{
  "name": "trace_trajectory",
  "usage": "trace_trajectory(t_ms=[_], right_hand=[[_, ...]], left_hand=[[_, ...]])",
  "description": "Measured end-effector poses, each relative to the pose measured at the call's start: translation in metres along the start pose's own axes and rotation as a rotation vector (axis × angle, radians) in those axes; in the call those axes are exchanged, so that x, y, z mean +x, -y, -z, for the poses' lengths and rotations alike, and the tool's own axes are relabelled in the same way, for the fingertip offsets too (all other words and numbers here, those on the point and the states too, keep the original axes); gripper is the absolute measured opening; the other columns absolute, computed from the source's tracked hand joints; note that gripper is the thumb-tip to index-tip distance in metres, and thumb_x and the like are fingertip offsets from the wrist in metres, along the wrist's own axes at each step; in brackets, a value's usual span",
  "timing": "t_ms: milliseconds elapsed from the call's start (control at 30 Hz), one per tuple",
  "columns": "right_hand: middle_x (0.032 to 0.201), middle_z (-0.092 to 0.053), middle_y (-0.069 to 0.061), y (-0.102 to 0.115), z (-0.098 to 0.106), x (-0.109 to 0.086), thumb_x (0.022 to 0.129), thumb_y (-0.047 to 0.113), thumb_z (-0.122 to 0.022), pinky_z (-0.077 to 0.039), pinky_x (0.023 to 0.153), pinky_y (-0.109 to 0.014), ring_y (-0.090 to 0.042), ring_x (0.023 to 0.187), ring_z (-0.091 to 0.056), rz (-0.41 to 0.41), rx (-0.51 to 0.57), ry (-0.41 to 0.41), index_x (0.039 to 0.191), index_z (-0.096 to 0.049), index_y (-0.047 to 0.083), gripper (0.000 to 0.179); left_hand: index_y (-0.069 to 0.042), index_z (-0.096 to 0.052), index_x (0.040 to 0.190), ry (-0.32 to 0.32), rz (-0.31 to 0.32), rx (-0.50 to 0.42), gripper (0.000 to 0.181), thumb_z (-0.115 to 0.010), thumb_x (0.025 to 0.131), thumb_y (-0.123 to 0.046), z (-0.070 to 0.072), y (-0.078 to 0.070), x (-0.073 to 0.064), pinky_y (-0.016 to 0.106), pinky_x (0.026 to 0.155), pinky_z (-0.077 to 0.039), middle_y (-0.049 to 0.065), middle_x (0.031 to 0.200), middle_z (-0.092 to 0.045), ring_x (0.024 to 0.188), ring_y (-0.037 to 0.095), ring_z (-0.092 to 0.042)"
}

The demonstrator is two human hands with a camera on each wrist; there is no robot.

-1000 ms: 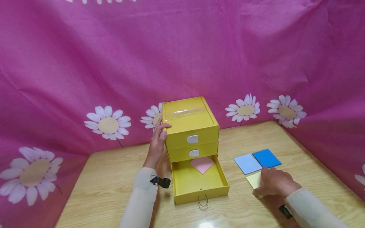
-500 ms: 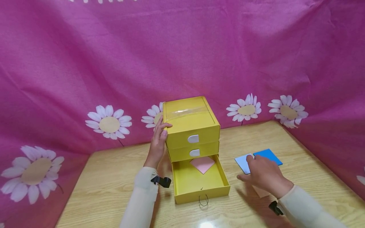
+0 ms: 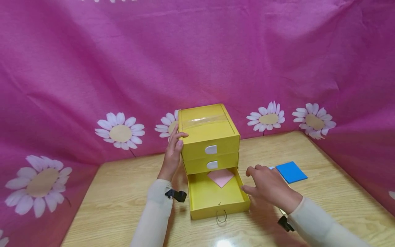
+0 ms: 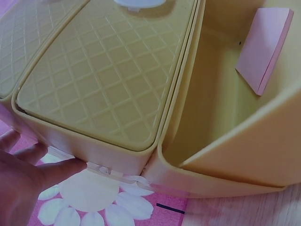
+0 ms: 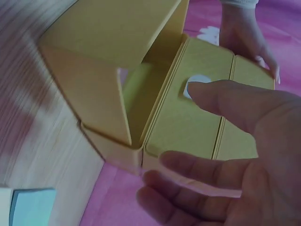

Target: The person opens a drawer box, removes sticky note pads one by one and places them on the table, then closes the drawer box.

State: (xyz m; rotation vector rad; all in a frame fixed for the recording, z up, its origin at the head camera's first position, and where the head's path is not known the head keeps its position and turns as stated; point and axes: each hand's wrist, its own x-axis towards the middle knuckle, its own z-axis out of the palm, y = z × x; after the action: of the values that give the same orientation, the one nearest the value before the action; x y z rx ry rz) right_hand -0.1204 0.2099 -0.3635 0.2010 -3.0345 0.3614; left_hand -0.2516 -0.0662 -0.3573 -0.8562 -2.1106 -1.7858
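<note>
A yellow drawer box (image 3: 211, 144) stands on the table with its bottom drawer (image 3: 216, 199) pulled out. Inside that drawer lies a pink sticky-note pad (image 3: 220, 177), also visible in the left wrist view as a pink pad (image 4: 264, 49). My left hand (image 3: 171, 157) rests against the box's left side, fingers extended. Beside the drawer's right wall hovers my right hand (image 3: 273, 183), thumb and fingers apart and nothing between them. Behind it lies a blue pad (image 3: 291, 172). The hand mostly hides a light blue pad (image 3: 272, 167) and a pale yellow pad (image 3: 282, 212).
The wooden table (image 3: 123, 199) is backed by a magenta cloth (image 3: 197, 51) printed with white daisies. Two white handles mark the upper drawers, including the top handle (image 3: 211, 149). A thin loop (image 3: 221, 216) hangs at the bottom drawer's front.
My right hand has left the pale yellow pad and moved leftward, over the light blue pad, toward the open drawer. My left hand stays on the box.
</note>
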Motion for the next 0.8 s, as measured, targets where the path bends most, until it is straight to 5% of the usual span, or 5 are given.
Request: trace_trajectory(t_ms=[300,800], right_hand=[[0.083,-0.059,0.0,0.017,-0.006,0.01,0.077,0.034,-0.079,-0.043,0.072,-0.041,-0.017,0.075,-0.052,0.102,0.07,-0.01,0.099,-0.068,0.01,0.035],[0.097,-0.063,-0.001,0.032,-0.025,0.024,0.079,0.033,-0.077,-0.042,0.079,-0.044,-0.023,0.093,-0.057,0.186,0.06,-0.002,0.102,-0.068,0.012,0.033]], left_hand=[[-0.002,-0.05,0.125,0.013,0.019,-0.02,0.033,-0.04,0.1,-0.021,0.0,0.001,0.003,0.056,0.112,-0.021,0.016,0.16,-0.012,0.145,0.03,-0.014],[-0.001,-0.051,0.123,-0.006,0.002,-0.003,0.032,-0.039,0.099,-0.018,0.0,0.0,0.0,0.058,0.111,-0.019,0.019,0.159,-0.013,0.145,0.031,-0.014]])
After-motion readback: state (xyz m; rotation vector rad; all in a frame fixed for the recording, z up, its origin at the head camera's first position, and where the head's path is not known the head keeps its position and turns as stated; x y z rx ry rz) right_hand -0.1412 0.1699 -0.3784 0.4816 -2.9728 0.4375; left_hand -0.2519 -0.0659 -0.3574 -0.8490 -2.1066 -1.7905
